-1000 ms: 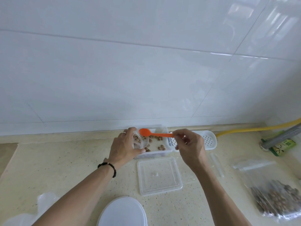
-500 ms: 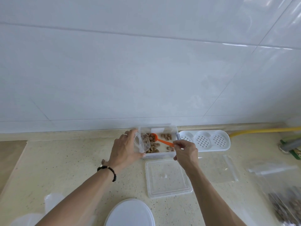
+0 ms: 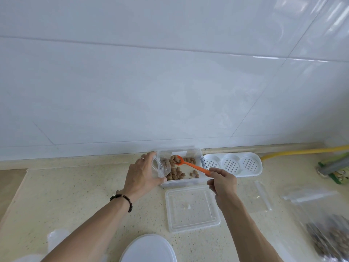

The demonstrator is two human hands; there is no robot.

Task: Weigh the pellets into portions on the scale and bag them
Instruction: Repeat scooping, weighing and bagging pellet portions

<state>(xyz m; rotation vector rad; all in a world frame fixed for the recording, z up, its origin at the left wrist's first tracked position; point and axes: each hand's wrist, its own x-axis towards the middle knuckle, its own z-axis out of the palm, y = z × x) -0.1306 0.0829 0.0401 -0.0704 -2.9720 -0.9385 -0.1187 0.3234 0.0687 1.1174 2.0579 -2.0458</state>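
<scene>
Your left hand (image 3: 141,176) grips a small clear bag (image 3: 160,167) at the rectangular clear plastic tub (image 3: 181,183) of brown pellets (image 3: 177,172), while your right hand (image 3: 222,183) pinches a glossy orange spoon (image 3: 190,165) dipping into it.

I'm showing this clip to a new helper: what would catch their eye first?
The orange spoon, pinched by the right hand, dips into brown pellets in the clear tub by the wall. The left hand holds a small clear bag open at the tub's left edge.
</scene>
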